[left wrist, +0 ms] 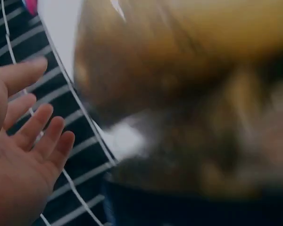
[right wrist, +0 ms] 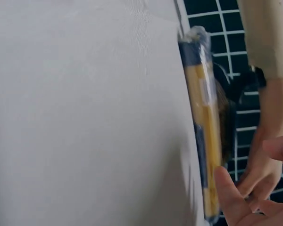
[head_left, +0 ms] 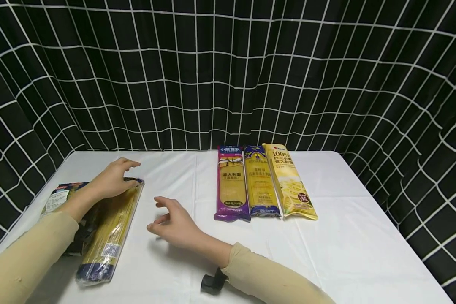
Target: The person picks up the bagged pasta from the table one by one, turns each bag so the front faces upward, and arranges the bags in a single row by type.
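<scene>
My left hand [head_left: 112, 179] is over the far end of a clear-wrapped spaghetti packet [head_left: 112, 228] at the left of the table, its fingers extended and loosely bent. In the left wrist view that hand's fingers [left wrist: 42, 134] are spread beside the blurred packet. A second, darker packet [head_left: 57, 202] with a white label lies partly hidden under the left forearm and beside the spaghetti packet. My right hand [head_left: 178, 223] hovers above the white cloth to the right of these, fingers relaxed and apart, holding nothing. The right wrist view shows the spaghetti packet [right wrist: 207, 122] side-on.
Three pasta packets lie side by side at the back right: a purple one [head_left: 232, 185], a blue and yellow one [head_left: 261, 181] and a pale yellow one [head_left: 290, 181]. White cloth covers the table [head_left: 349, 236]. A black curtain with white grid lines [head_left: 205, 76] surrounds its back and sides.
</scene>
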`<state>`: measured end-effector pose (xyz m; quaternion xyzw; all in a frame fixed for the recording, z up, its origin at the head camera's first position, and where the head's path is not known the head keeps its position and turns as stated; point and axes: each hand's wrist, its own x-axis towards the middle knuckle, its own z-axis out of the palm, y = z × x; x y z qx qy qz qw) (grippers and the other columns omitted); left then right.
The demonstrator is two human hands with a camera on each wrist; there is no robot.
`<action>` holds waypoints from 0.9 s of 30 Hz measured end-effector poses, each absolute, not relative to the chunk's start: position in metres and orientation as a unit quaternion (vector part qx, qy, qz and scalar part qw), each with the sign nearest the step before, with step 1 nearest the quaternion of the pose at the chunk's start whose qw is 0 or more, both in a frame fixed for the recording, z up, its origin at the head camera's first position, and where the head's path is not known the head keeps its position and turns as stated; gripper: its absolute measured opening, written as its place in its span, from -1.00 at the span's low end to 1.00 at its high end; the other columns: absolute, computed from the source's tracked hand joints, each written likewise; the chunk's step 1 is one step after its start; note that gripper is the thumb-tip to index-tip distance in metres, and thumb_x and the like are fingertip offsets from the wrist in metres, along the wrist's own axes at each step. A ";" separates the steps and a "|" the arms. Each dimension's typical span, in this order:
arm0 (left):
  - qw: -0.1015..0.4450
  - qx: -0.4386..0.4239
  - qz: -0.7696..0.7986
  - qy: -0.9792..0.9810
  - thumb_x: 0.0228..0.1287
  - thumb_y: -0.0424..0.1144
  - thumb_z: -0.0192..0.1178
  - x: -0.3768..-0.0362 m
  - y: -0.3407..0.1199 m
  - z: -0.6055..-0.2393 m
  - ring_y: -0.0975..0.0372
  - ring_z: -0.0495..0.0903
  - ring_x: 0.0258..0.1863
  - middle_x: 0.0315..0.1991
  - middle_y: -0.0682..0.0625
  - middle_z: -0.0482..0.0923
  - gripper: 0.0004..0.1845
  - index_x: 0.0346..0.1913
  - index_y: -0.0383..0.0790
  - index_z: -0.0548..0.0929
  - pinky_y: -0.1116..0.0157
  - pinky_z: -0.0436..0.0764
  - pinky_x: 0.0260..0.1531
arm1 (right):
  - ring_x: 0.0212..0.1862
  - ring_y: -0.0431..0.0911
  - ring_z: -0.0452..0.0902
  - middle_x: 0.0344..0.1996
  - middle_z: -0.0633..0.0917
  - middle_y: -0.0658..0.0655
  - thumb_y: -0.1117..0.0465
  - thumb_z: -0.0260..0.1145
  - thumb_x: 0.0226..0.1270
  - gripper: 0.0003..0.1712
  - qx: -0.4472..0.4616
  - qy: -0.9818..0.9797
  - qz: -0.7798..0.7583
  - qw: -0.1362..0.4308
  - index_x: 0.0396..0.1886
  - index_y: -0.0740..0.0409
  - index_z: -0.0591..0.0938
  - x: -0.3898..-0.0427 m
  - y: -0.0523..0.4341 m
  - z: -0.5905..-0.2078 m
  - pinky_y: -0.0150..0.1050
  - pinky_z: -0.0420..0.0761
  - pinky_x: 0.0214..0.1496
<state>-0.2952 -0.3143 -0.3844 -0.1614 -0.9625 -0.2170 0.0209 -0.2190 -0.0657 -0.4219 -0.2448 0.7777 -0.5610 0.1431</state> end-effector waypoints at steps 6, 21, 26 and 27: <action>-0.057 -0.135 -0.186 -0.972 0.35 -0.10 0.41 -0.301 -0.335 -0.386 -0.45 0.24 0.39 0.40 -0.57 0.28 -0.23 0.45 -0.51 0.40 -0.40 0.32 0.30 | -0.27 -0.38 0.65 0.34 0.47 0.12 0.20 0.51 0.30 -0.09 -0.227 0.787 -0.541 0.191 0.58 0.13 0.31 -0.213 -0.091 -0.424 -0.45 0.60 -0.21; -0.109 -0.117 -0.204 -0.966 0.36 -0.03 0.41 -0.304 -0.339 -0.392 -0.34 0.43 0.27 0.36 -0.57 0.32 -0.25 0.43 -0.44 0.45 -0.34 0.43 0.24 | -0.25 -0.34 0.51 0.08 0.55 0.18 0.19 0.59 0.19 -0.05 -0.241 0.841 -0.458 0.157 0.54 0.24 0.37 -0.217 -0.137 -0.433 -0.54 0.50 -0.10; -0.073 -0.135 -0.216 -0.964 0.25 -0.14 0.51 -0.305 -0.337 -0.391 -0.28 0.51 0.16 0.24 -0.49 0.44 -0.35 0.31 -0.39 0.57 -0.32 0.48 0.18 | -0.43 -0.36 0.48 0.09 0.52 0.20 0.27 0.57 0.12 -0.03 -0.213 0.839 -0.479 0.148 0.54 0.24 0.36 -0.217 -0.141 -0.434 -0.52 0.51 -0.16; -0.066 -0.139 -0.218 -0.964 0.22 -0.16 0.53 -0.305 -0.337 -0.391 -0.27 0.52 0.13 0.21 -0.47 0.46 -0.37 0.29 -0.39 0.60 -0.31 0.49 0.17 | -0.44 -0.35 0.49 0.09 0.52 0.19 0.29 0.56 0.12 -0.03 -0.206 0.834 -0.491 0.149 0.53 0.24 0.36 -0.217 -0.141 -0.435 -0.51 0.51 -0.19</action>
